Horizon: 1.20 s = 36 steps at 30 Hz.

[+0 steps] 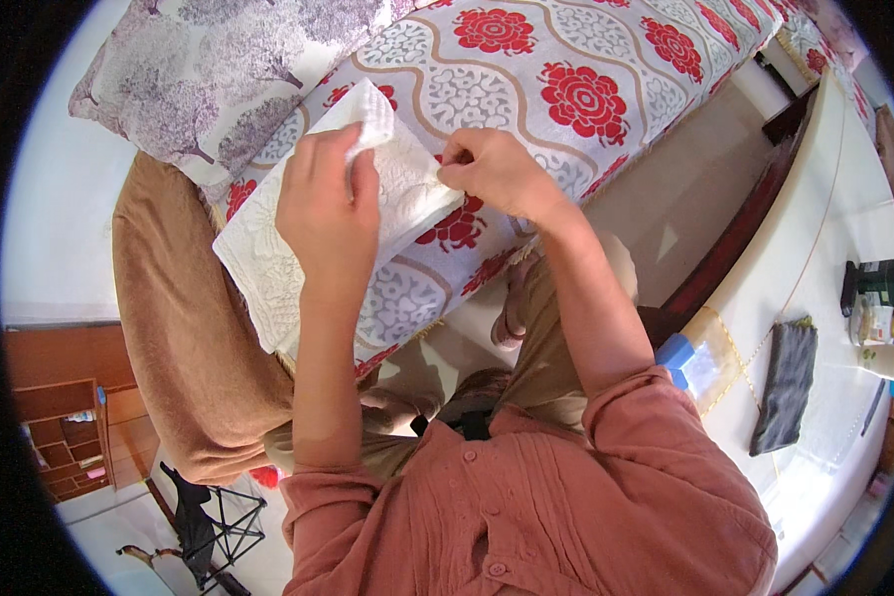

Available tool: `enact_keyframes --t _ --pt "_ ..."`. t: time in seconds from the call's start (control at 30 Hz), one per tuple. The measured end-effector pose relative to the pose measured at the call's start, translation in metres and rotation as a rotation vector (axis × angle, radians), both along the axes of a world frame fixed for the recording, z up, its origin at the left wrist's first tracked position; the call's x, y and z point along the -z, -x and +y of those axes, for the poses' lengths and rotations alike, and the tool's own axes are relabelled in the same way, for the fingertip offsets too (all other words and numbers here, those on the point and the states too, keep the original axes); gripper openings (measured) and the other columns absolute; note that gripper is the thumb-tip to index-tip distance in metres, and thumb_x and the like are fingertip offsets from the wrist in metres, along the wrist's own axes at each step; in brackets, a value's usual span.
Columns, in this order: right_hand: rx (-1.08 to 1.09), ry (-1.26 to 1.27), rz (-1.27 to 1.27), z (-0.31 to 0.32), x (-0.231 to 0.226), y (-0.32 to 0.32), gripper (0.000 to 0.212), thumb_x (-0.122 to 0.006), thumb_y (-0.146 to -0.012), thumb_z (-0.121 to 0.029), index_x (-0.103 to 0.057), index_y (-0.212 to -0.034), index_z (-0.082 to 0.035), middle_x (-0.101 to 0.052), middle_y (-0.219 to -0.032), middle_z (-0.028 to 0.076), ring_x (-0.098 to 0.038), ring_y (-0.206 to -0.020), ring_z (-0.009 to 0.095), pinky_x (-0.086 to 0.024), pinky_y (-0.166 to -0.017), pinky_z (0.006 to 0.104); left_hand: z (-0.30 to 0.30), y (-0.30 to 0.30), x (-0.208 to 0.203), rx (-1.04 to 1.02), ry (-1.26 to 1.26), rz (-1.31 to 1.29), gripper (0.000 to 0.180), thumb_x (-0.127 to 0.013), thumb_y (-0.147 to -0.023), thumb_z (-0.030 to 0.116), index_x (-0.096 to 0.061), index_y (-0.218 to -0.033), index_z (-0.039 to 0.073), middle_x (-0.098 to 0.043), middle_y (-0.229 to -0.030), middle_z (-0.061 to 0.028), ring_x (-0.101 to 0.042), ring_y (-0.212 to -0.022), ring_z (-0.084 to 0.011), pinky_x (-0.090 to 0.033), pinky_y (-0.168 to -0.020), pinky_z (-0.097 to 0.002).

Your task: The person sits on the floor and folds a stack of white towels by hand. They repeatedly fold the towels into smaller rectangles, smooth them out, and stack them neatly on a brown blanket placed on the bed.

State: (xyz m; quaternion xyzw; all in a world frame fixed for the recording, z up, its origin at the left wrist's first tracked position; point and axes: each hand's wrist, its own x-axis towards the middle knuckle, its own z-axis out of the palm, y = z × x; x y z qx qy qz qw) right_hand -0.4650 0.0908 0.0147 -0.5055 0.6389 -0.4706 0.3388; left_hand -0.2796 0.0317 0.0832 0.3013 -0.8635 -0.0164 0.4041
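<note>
Your white cloth (399, 204) lies toward eleven o'clock on the flowered sofa (586, 99). Your left hand (330, 204) curls loosely by its raised twelve-o'clock flap, grip unclear; your right hand (495, 171) pinches its two-o'clock edge. Draw edges level, then smooth.

A rusty-pink shirt (556, 487), I saw, round matching buttons (492, 511) running down its front, sleeves (646, 407) rolled, and loose khaki trousers (546, 343) below!
</note>
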Motion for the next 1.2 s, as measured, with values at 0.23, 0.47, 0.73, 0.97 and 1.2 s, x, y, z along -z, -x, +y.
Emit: enact_keyframes --t 0.23,0.47,0.73,0.97,1.2 --pt "-0.082 0.023 -0.346 0.001 -0.004 0.0 0.011 -0.07 -0.084 -0.01 -0.065 -0.087 0.0 -0.064 -0.078 0.003 -0.056 -0.067 0.009 -0.045 -0.06 0.0251 0.024 0.01 0.03 0.05 -0.103 -0.291 0.041 -0.075 -0.084 0.022 -0.064 -0.12 0.008 -0.065 -0.106 -0.014 -0.064 -0.098 -0.0352 -0.051 -0.085 -0.0451" --pt "-0.064 0.019 -0.127 0.002 0.002 0.01 0.019 -0.073 -0.087 -0.016 -0.07 -0.095 0.002 -0.069 -0.081 0.007 -0.06 -0.07 0.012 -0.05 -0.065 0.0273 -0.007 -0.002 0.005 -0.046 -0.219 0.024 0.03 -0.067 -0.086 0.011 -0.063 -0.116 0.003 -0.064 -0.104 -0.0161 -0.063 -0.098 -0.0388 -0.051 -0.083 -0.0471" --pt "0.063 -0.126 0.265 0.0 -0.005 -0.009 0.032 -0.074 -0.082 -0.033 -0.074 -0.094 -0.003 -0.074 -0.089 0.014 -0.07 -0.084 0.028 -0.054 -0.078 0.0396 0.006 0.0 0.036 0.006 -0.231 -0.122 0.029 -0.069 -0.089 0.009 -0.063 -0.117 0.003 -0.066 -0.109 -0.0154 -0.066 -0.097 -0.0363 -0.052 -0.083 -0.0411" --pt "-0.069 -0.102 0.027 0.001 0.003 0.01 0.02 -0.072 -0.088 -0.019 -0.07 -0.088 0.001 -0.068 -0.075 0.007 -0.064 -0.069 0.014 -0.051 -0.065 0.0277 0.002 0.001 0.017 0.052 -0.186 -0.019 0.03 -0.069 -0.088 0.009 -0.062 -0.116 0.004 -0.065 -0.105 -0.014 -0.066 -0.092 -0.0358 -0.052 -0.077 -0.0424" --pt "-0.209 -0.003 -0.377 0.0 -0.007 -0.003 0.023 -0.067 -0.092 -0.016 -0.071 -0.105 0.003 -0.068 -0.091 0.003 -0.062 -0.071 0.008 -0.047 -0.062 0.0235 -0.002 -0.004 0.016 0.025 -0.283 0.016 0.028 -0.07 -0.087 0.009 -0.063 -0.114 0.004 -0.066 -0.104 -0.0142 -0.067 -0.093 -0.0364 -0.052 -0.079 -0.0413"
